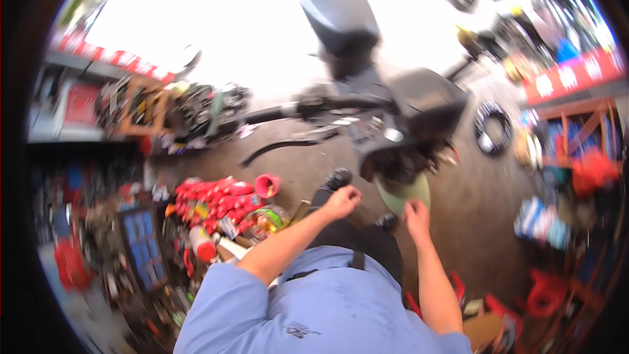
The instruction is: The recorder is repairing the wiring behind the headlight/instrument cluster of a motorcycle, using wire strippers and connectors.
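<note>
In front of me stands a dark scooter with a long black seat (337, 6) and a handlebar (278, 113); a curved lever (282, 147) sits beside the grip. Its front end shows an opened, dark cavity (400, 169) with wires at the side. Below that hangs a pale green panel (393, 200). My left hand (344, 201) is closed in the air left of the panel, its fingertips bunched. My right hand (417, 215) is closed at the panel's lower right edge. Blur hides whatever the fingers of either hand hold.
Red packages (216, 200) and a red tub (267, 185) lie at my left, beside cluttered shelves (141, 249). A tyre (493, 128) rests on the floor at the right. Red stools (547, 294) stand at the lower right, near stacked goods (542, 223).
</note>
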Demonstrator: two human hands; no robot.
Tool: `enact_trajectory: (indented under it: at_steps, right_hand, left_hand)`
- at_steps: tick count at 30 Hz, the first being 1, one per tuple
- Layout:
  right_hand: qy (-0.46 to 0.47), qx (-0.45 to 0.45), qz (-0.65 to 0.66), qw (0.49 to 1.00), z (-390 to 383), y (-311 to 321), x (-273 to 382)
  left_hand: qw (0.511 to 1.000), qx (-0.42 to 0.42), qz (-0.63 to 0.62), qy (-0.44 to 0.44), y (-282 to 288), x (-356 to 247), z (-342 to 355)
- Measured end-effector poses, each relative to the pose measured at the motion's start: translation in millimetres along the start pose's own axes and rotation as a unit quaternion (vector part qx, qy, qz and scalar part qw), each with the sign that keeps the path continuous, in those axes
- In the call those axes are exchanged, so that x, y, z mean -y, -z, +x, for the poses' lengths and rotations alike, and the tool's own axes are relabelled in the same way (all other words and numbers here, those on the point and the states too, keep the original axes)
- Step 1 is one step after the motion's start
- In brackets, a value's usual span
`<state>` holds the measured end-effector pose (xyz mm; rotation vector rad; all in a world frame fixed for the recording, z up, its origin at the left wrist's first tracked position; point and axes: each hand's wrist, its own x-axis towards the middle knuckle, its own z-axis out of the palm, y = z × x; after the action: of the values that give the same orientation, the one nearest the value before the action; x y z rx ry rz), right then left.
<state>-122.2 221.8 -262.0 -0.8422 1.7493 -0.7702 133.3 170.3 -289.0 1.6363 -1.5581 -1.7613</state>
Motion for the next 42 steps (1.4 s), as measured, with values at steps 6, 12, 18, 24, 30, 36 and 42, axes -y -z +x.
enact_trajectory:
  at_steps: [6, 12, 18, 24, 30, 36, 42]
  right_hand:
    - [-0.041, 0.265, -0.123, 0.956, -24.1, -40.9, -58.7]
    - [0.031, 0.381, -0.292, 0.877, -17.3, -131.5, -21.4]
    - [0.165, 0.472, -0.441, 0.745, -22.9, -327.5, 83.8]
    - [0.281, 0.516, -0.462, 0.665, -46.4, -525.5, 186.5]
    - [0.29, 0.504, -0.461, 0.67, 13.2, -619.3, 242.6]
    - [0.258, 0.345, -0.545, 0.72, 174.8, -613.3, 230.3]
    - [-0.005, 0.3, -0.555, 0.776, 337.8, -611.9, 235.4]
  left_hand:
    - [0.951, -0.266, -0.08, 0.135, 35.2, 112.0, -111.2]
    - [0.863, -0.412, -0.111, 0.271, 37.3, 177.6, -197.5]
    - [0.776, -0.481, -0.156, 0.377, 95.1, 242.1, -226.9]
    - [0.759, -0.482, -0.255, 0.356, 190.2, 284.9, -231.1]
    - [0.713, -0.527, -0.395, 0.24, 284.9, 286.4, -217.4]
    - [0.674, -0.491, -0.468, 0.295, 323.4, 312.2, -205.4]
    - [0.613, -0.496, -0.491, 0.37, 379.6, 337.2, -198.9]
